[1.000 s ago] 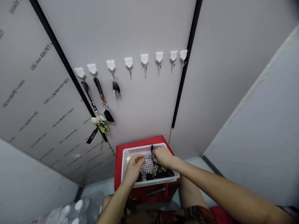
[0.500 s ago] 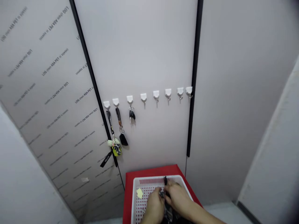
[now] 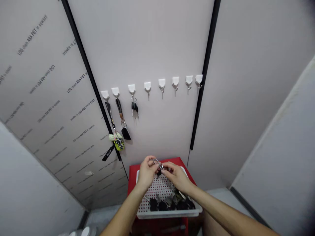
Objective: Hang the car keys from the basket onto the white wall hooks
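Observation:
Above the white basket (image 3: 169, 214), both hands hold a bunch of keys by its silver ring (image 3: 156, 161). My left hand (image 3: 147, 173) pinches the ring between thumb and fingers. My right hand (image 3: 177, 177) is closed on the lower metal links from the other side. A small dark piece (image 3: 159, 172) hangs below the fingers; its exact shape is unclear. Black keys and key fobs (image 3: 162, 206) lie along the basket's near side, and the right hand partly covers a few others.
The basket stands on a red surface (image 3: 175, 161). On the wall behind is a row of several white hooks (image 3: 147, 86). From the left ones hang a strap with charms (image 3: 119, 144), a strap with a black fob (image 3: 126, 133) and a key bunch (image 3: 135, 107).
Both hands have risen out of the basket with the key ring, which was mostly hidden among the fingers. The view has shifted, showing more of the basket's near side.

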Motion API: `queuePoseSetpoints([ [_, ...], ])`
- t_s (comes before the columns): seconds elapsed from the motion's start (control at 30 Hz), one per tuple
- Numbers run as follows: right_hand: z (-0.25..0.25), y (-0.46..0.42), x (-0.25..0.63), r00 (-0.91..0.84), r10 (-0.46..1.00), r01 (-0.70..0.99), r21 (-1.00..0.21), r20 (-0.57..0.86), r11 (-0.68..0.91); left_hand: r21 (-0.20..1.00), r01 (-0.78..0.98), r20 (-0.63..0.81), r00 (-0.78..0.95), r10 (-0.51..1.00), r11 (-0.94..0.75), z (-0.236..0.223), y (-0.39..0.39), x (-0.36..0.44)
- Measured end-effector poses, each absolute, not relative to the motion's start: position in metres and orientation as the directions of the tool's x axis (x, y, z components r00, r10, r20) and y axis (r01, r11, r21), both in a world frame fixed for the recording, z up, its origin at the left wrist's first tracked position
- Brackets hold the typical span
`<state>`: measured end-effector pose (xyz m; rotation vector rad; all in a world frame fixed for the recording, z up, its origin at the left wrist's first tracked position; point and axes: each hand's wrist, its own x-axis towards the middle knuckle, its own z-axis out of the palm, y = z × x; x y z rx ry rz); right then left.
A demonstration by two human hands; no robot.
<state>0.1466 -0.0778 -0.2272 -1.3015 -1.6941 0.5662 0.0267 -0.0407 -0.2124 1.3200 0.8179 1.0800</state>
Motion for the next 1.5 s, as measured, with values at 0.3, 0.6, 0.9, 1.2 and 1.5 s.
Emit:
queuePoseSetpoints([
  [0.3, -0.180, -0.069, 0.137, -0.114, 0.864, 0.416, -0.766, 0.491, 0.490, 0.928, 0.084, 0.295, 0.427, 0.855, -0.362, -0.142, -0.037, 0.013],
  [0.6, -0.103, -0.046, 0.122, 0.079, 0.823, 0.218, -0.815, 0.563, 0.537, 0.841, 0.148, 0.497, 0.173, 0.851, -0.521, -0.062, -0.022, 0.022],
  [0.9, -0.031, 0.000, 0.123, 0.283, 0.741, 0.098, -0.786, 0.610, 0.610, 0.685, 0.263, 0.693, 0.053, 0.719, -0.679, -0.011, -0.001, 0.033],
  [1.2, -0.028, 0.023, 0.125, 0.349, 0.760, 0.110, -0.829, 0.549, 0.549, 0.570, 0.444, 0.714, 0.149, 0.685, -0.691, -0.016, 0.013, 0.040],
  [1.5, -0.092, -0.005, 0.151, 0.110, 0.759, 0.535, -0.682, 0.642, 0.499, 0.678, 0.315, 0.606, 0.271, 0.748, -0.664, -0.098, -0.006, 0.036],
])
